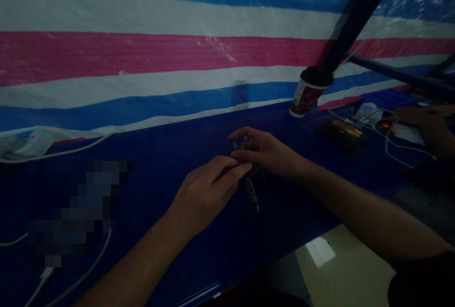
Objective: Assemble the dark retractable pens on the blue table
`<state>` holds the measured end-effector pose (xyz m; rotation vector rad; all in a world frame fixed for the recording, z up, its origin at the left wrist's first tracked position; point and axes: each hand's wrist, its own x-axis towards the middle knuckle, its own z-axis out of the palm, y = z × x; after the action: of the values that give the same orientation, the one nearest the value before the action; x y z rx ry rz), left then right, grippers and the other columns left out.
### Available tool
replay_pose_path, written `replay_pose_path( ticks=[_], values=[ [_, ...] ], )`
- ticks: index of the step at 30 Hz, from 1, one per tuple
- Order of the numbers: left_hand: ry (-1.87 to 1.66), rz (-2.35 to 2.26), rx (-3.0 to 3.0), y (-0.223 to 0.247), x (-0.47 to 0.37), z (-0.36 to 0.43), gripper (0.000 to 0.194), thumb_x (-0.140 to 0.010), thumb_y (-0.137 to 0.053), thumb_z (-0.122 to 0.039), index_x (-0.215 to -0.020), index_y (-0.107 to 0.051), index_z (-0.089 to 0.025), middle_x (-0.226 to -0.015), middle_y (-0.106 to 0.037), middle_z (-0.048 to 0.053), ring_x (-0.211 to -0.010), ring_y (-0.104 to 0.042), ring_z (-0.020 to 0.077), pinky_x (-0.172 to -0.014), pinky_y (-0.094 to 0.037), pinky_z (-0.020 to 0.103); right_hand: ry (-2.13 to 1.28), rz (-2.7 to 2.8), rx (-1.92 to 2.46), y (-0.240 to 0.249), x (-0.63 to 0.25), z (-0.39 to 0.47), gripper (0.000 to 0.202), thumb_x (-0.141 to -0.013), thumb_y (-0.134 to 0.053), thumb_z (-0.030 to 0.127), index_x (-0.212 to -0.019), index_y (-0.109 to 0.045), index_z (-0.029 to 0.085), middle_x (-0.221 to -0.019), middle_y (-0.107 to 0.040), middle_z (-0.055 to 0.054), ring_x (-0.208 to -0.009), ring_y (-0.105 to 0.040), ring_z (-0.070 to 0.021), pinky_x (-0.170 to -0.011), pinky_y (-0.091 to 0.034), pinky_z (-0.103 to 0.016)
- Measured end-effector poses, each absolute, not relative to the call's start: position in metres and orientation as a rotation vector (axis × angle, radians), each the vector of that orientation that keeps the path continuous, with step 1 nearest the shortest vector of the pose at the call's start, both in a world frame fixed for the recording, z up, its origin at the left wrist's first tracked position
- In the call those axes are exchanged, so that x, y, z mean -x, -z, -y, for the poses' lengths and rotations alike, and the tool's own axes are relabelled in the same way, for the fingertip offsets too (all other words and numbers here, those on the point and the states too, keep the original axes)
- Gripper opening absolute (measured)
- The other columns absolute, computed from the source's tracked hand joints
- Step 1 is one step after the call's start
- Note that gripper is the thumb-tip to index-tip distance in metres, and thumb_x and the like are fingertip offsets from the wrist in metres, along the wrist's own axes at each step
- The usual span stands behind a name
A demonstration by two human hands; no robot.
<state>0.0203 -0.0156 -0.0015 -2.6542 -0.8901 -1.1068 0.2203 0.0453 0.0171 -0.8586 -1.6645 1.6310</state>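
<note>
My left hand (209,188) reaches in from the lower left, its fingers pressed together and their tips beside my right thumb. What those fingertips pinch is hidden. From the right comes my right hand (272,153), with its index finger and thumb forward and the other fingers curled around a pen. The grey pen (251,193) slants out below both hands, its point toward me. A dark slim object, perhaps a second pen, shows dimly next to it. The hands meet over the blue table (213,259).
A lidded paper cup (308,94) stands tilted in view at the back. Right of it are a dark box (341,134), white cables and another person's hand (415,115). At left lie a blurred-out device (78,212) with a cable and a plastic bag (30,143). Striped sheeting hangs behind.
</note>
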Motion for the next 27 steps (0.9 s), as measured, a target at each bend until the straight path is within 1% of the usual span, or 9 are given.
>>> replay_pose_path(
  ticks=[2, 5, 8, 12, 16, 19, 24, 27],
  values=[
    [1.123, 0.94, 2.663, 0.001, -0.02, 0.016, 0.028, -0.104, -0.055, -0.012, -0.131, -0.061, -0.017, -0.106, -0.069, 0.006, -0.089, -0.07, 0.0149, -0.076, -0.06, 0.027, -1.556, 1.621, 0.868, -0.018, -0.221, -0.047, 0.035, -0.086, -0.076, 0.026, -0.116, -0.058, 0.018, -0.071, -0.066, 0.005, -0.058, -0.058, -0.0089, -0.056, -0.046, -0.022],
    [1.144, 1.017, 2.654, -0.001, -0.02, 0.017, 0.031, -0.102, -0.057, -0.012, -0.132, -0.059, -0.017, -0.108, -0.066, 0.006, -0.09, -0.069, 0.0154, -0.078, -0.06, 0.027, -1.467, 1.588, 0.878, -0.022, -0.223, -0.05, 0.037, -0.085, -0.078, 0.028, -0.116, -0.062, 0.017, -0.071, -0.069, 0.004, -0.059, -0.059, -0.0101, -0.059, -0.048, -0.024],
    [1.152, 1.069, 2.68, -0.001, -0.019, 0.017, 0.031, -0.102, -0.057, -0.013, -0.132, -0.06, -0.019, -0.108, -0.065, 0.005, -0.09, -0.068, 0.015, -0.078, -0.059, 0.026, -1.415, 1.533, 0.879, -0.026, -0.226, -0.054, 0.041, -0.081, -0.083, 0.033, -0.114, -0.064, 0.018, -0.069, -0.068, 0.004, -0.058, -0.058, -0.011, -0.056, -0.046, -0.025],
    [1.193, 1.132, 2.716, 0.0, -0.019, 0.015, 0.031, -0.102, -0.056, -0.012, -0.132, -0.06, -0.02, -0.109, -0.064, 0.004, -0.092, -0.067, 0.0139, -0.081, -0.058, 0.025, -1.358, 1.47, 0.857, -0.023, -0.228, -0.061, 0.046, -0.077, -0.086, 0.034, -0.114, -0.061, 0.021, -0.067, -0.065, 0.007, -0.061, -0.058, -0.0119, -0.058, -0.047, -0.027],
    [1.196, 1.205, 2.734, 0.001, -0.017, 0.014, 0.029, -0.102, -0.057, -0.012, -0.13, -0.062, -0.02, -0.109, -0.063, 0.003, -0.089, -0.066, 0.0121, -0.084, -0.057, 0.025, -1.342, 1.444, 0.847, -0.018, -0.23, -0.067, 0.044, -0.077, -0.086, 0.033, -0.111, -0.061, 0.02, -0.067, -0.066, 0.006, -0.058, -0.056, -0.0105, -0.058, -0.045, -0.026],
    [1.201, 1.233, 2.754, 0.002, -0.016, 0.012, 0.025, -0.102, -0.056, -0.012, -0.126, -0.064, -0.019, -0.107, -0.064, 0.003, -0.087, -0.066, 0.0113, -0.082, -0.056, 0.024, -1.369, 1.404, 0.85, -0.018, -0.23, -0.067, 0.039, -0.079, -0.083, 0.032, -0.11, -0.063, 0.018, -0.069, -0.067, 0.004, -0.058, -0.054, -0.0097, -0.058, -0.044, -0.026],
    [1.179, 1.248, 2.804, 0.003, -0.015, 0.01, 0.022, -0.104, -0.054, -0.014, -0.122, -0.066, -0.018, -0.106, -0.065, 0.003, -0.09, -0.067, 0.0124, -0.082, -0.056, 0.025, -1.376, 1.313, 0.845, -0.02, -0.232, -0.069, 0.05, -0.077, -0.084, 0.03, -0.121, -0.061, 0.022, -0.07, -0.064, 0.006, -0.058, -0.054, -0.0096, -0.056, -0.042, -0.025],
    [1.133, 1.245, 2.849, 0.003, -0.015, 0.012, 0.02, -0.104, -0.053, -0.016, -0.119, -0.067, -0.018, -0.105, -0.066, 0.004, -0.09, -0.069, 0.0139, -0.079, -0.056, 0.026, -1.37, 1.308, 0.847, -0.02, -0.233, -0.071, 0.046, -0.077, -0.084, 0.029, -0.117, -0.063, 0.021, -0.069, -0.061, 0.007, -0.061, -0.055, -0.0105, -0.058, -0.042, -0.025]
  ],
)
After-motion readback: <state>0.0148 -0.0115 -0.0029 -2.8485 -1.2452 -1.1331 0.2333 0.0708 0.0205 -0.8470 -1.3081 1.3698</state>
